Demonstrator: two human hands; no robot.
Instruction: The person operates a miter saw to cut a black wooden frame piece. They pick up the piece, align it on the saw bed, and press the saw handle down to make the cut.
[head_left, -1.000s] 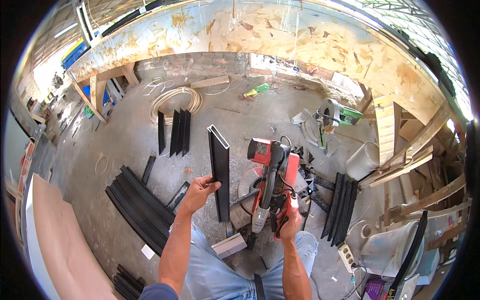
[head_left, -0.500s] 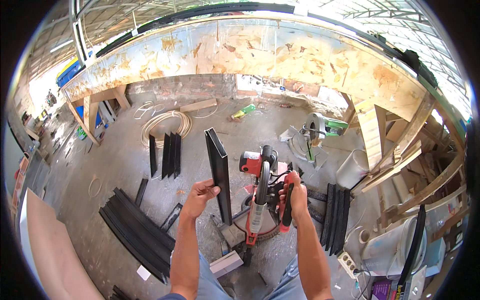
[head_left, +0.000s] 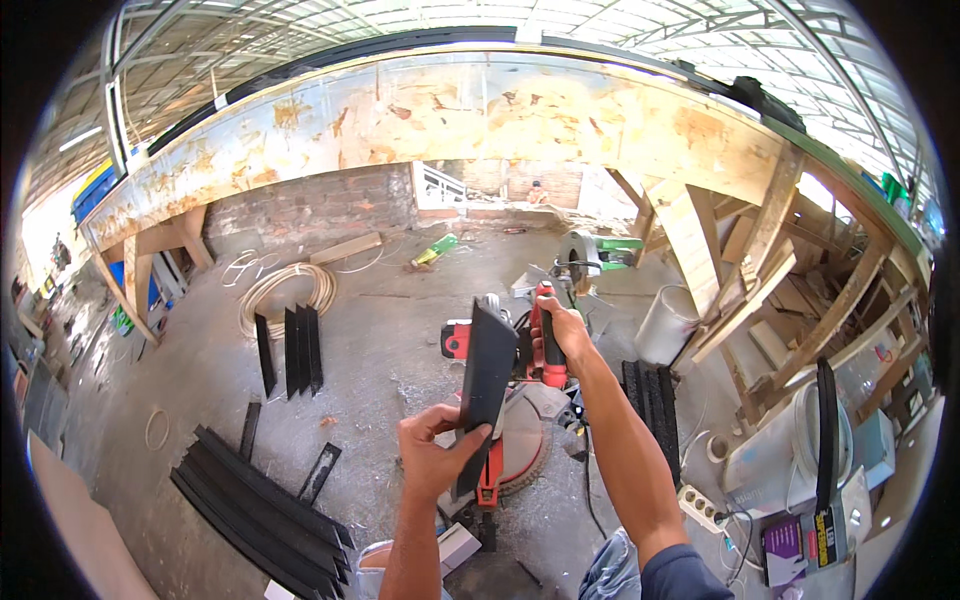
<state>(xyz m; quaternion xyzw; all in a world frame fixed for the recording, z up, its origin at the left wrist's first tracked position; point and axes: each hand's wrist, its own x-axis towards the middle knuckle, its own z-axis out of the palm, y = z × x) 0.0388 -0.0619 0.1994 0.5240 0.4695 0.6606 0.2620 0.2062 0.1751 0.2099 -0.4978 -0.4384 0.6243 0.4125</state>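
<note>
Your left hand (head_left: 437, 458) grips the stiff, light-looking black strip (head_left: 487, 375) at centre frame; right hand (head_left: 556, 330) clasps the saw handle (head_left: 549, 350).

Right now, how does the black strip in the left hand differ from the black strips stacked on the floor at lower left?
The held strip is lifted and tilted up over the red mitre saw, gripped by the left hand; the floor stack lies flat on the concrete. The held strip is a single piece; the stack is many pieces side by side. The held strip looks shorter than the stacked ones. Both are flat and black.
</note>
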